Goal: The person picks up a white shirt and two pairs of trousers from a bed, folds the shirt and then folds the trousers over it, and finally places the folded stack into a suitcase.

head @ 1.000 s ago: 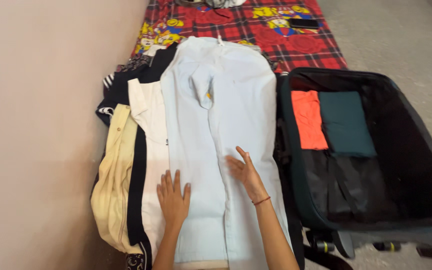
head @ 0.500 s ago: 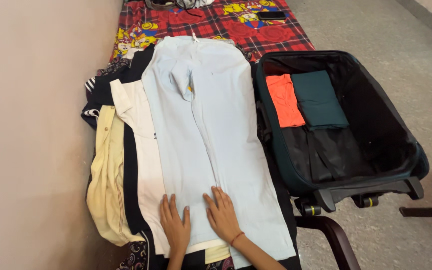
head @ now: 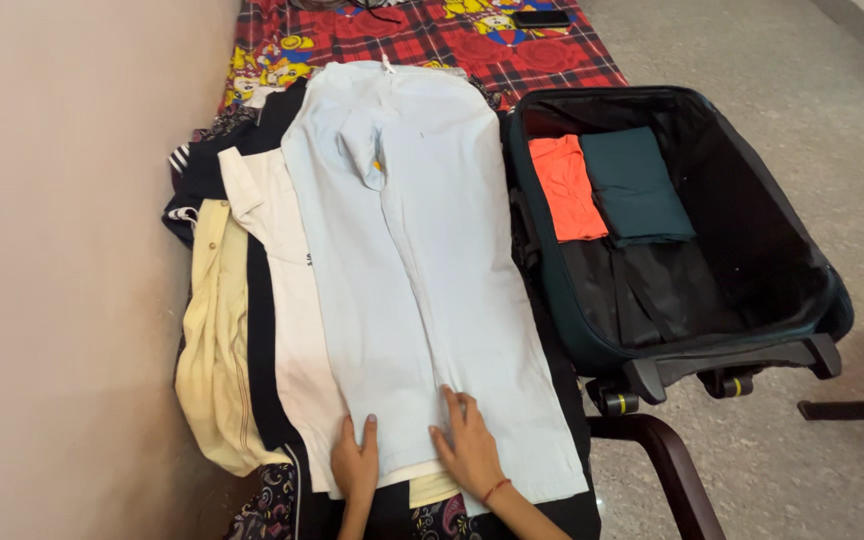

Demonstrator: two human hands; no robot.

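A pair of pale blue trousers [head: 412,250] lies flat and lengthwise on top of a pile of clothes. My left hand [head: 355,465] rests flat, fingers apart, on the near hem of the left leg. Beside it, my right hand [head: 472,448], with a red thread at the wrist, presses flat on the near end of the right leg. Neither hand grips anything. Under the trousers lie a white garment [head: 287,310], a dark one and a pale yellow shirt [head: 210,350].
An open dark green suitcase [head: 802,300] lies to the right, holding a folded orange garment [head: 567,188] and a folded teal one [head: 637,185]. A red checked printed sheet [head: 552,55] with a black phone [head: 540,18] lies beyond. Wall at left; a dark chair arm [head: 667,470] near right.
Both hands slid toward me along the trouser legs, from mid-leg down to the hems. The view tilted, so the suitcase and clothes sit higher in the frame.
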